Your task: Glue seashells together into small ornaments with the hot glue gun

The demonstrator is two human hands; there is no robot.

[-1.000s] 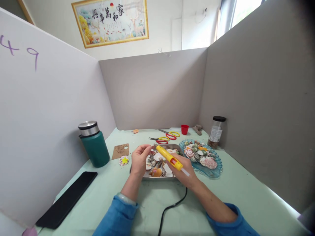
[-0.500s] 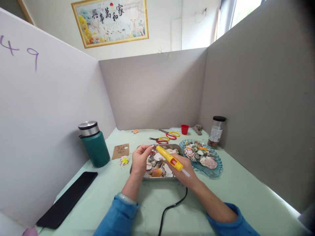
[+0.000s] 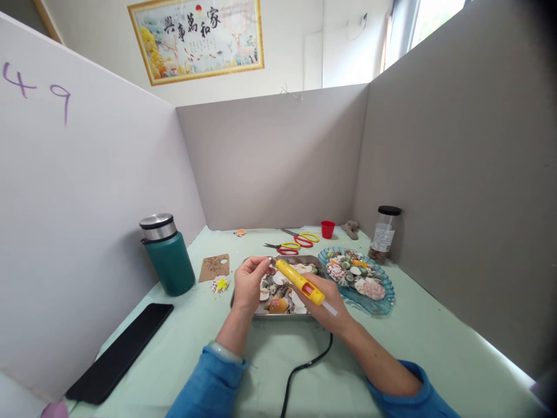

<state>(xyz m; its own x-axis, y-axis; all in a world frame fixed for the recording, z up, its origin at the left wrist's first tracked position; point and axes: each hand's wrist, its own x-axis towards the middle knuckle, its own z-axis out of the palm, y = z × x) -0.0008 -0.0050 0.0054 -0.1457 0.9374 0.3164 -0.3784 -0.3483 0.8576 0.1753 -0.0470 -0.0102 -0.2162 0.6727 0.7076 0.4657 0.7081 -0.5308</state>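
A yellow hot glue gun (image 3: 300, 280) is gripped in my right hand (image 3: 328, 305), its nozzle pointing up and left and a clear glue stick (image 3: 329, 307) poking out of its back end. My left hand (image 3: 249, 284) is closed in a pinch at the nozzle's tip, on a tiny whitish piece (image 3: 271, 260) too small to name. Both hands are above a metal tray (image 3: 282, 316) of assorted seashells (image 3: 278, 305). Left of the tray lies a shell with a yellow star-shaped piece (image 3: 221, 284) on it.
A blue glass plate (image 3: 378, 305) of shells sits at right, near a black-lidded jar (image 3: 383, 232). Behind the tray lie two pairs of scissors (image 3: 288, 247) and a red cup (image 3: 328, 229). At left stand a green bottle (image 3: 169, 261), brown card (image 3: 214, 267) and black slab (image 3: 122, 354). A black cord (image 3: 300, 367) runs frontward.
Both hands hold nearly the same pose, the nozzle still at my left fingertips. The whole view has shifted very slightly.
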